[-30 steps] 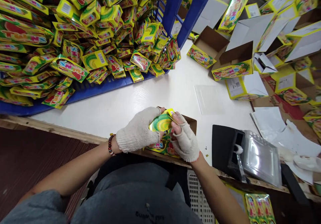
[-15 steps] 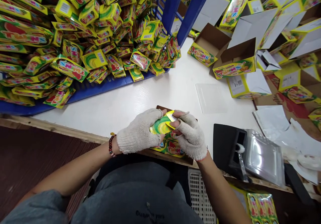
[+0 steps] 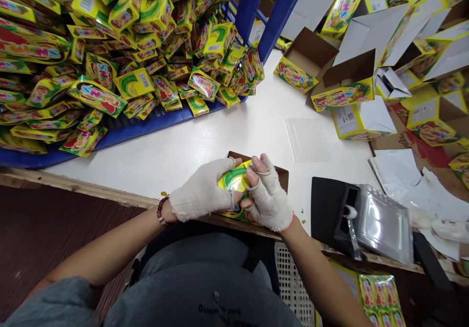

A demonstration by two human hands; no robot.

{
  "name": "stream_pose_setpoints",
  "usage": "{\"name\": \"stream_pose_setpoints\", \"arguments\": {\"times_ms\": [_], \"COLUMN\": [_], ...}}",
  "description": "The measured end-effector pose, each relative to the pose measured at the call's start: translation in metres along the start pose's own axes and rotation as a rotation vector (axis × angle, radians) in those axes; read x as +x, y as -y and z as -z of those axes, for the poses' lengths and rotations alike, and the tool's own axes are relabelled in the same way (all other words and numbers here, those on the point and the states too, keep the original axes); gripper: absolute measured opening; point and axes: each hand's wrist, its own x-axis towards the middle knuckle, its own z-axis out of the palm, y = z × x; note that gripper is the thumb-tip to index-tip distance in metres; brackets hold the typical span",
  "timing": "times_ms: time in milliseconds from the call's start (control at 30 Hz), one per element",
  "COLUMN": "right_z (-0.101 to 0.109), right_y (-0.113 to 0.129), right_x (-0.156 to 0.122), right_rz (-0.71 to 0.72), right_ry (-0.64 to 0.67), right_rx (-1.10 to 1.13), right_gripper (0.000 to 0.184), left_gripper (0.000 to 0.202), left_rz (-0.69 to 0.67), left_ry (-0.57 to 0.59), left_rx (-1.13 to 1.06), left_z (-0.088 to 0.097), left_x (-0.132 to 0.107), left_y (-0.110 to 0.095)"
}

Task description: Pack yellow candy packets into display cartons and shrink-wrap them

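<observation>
My left hand (image 3: 205,188), in a white knit glove with bare fingertips, grips a small yellow-and-green candy box (image 3: 234,178) between thumb and fingers. The box is over an open cardboard carton (image 3: 281,176), in which more printed candy boxes (image 3: 234,214) lie, partly covered by my hands. My right hand (image 3: 267,195), gloved the same way, is at the right end of the held box. Its fingers are apart, and the fingertips touch or nearly touch that end. The end flap is hidden behind them.
A blue crate (image 3: 176,120) heaped with candy boxes (image 3: 135,83) stands at the left. Open display cartons (image 3: 342,92) pile up at the right. A clear plastic sheet (image 3: 308,140), a black tape dispenser (image 3: 330,214) and a stack of clear plastic trays (image 3: 384,224) lie on the white table (image 3: 164,156).
My right fingers have loosened from the box's end flap and spread apart. The barcoded flap no longer shows. My left hand keeps its grip on the candy box.
</observation>
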Motion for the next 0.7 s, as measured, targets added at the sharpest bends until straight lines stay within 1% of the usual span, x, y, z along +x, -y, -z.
{"name": "stream_pose_setpoints", "arguments": {"times_ms": [67, 100, 133, 167, 200, 233, 267, 300, 367, 400, 433, 500, 533, 600, 700], "right_z": [0.006, 0.013, 0.023, 0.036, 0.050, 0.065, 0.079, 0.091, 0.104, 0.104, 0.101, 0.086, 0.077, 0.061, 0.048], "right_y": [0.003, 0.004, 0.002, -0.001, -0.005, -0.011, -0.016, -0.022, -0.031, -0.033, -0.035, -0.032, -0.029, -0.022, -0.015], "right_x": [0.007, 0.013, 0.021, 0.028, 0.035, 0.041, 0.045, 0.047, 0.047, 0.046, 0.045, 0.047, 0.049, 0.054, 0.058], "right_rz": [-0.002, 0.000, -0.010, -0.026, -0.051, -0.090, -0.140, -0.203, -0.347, -0.415, -0.474, -0.555, -0.576, -0.589, -0.602], "right_ry": [-0.104, -0.147, -0.154, -0.123, -0.050, 0.034, 0.108, 0.180, 0.313, 0.391, 0.477, 0.633, 0.692, 0.756, 0.752], "right_rx": [-0.128, -0.197, -0.256, -0.287, -0.288, -0.275, -0.247, -0.212, -0.149, -0.144, -0.166, -0.276, -0.343, -0.446, -0.502], "right_gripper": [0.050, 0.048, 0.046, 0.045, 0.044, 0.043, 0.040, 0.036, 0.029, 0.027, 0.025, 0.025, 0.026, 0.029, 0.033], "left_gripper": [0.043, 0.042, 0.041, 0.040, 0.038, 0.039, 0.042, 0.046, 0.048, 0.044, 0.040, 0.029, 0.026, 0.031, 0.040], "left_rz": [0.045, 0.052, 0.057, 0.064, 0.073, 0.080, 0.083, 0.083, 0.052, 0.015, -0.040, -0.185, -0.256, -0.337, -0.343], "left_ry": [0.066, 0.091, 0.120, 0.147, 0.170, 0.176, 0.166, 0.140, 0.114, 0.151, 0.218, 0.375, 0.431, 0.462, 0.440], "left_rx": [-0.189, -0.276, -0.359, -0.435, -0.496, -0.524, -0.496, -0.397, -0.033, 0.178, 0.372, 0.660, 0.756, 0.887, 0.962], "left_z": [0.001, 0.001, 0.000, 0.000, -0.001, -0.003, -0.004, -0.006, -0.014, -0.020, -0.028, -0.047, -0.056, -0.071, -0.080], "left_x": [0.009, 0.015, 0.022, 0.028, 0.035, 0.040, 0.044, 0.045, 0.042, 0.039, 0.034, 0.025, 0.021, 0.014, 0.007], "left_y": [-0.005, -0.008, -0.011, -0.014, -0.015, -0.016, -0.015, -0.014, -0.007, -0.003, 0.002, 0.011, 0.016, 0.024, 0.030]}}
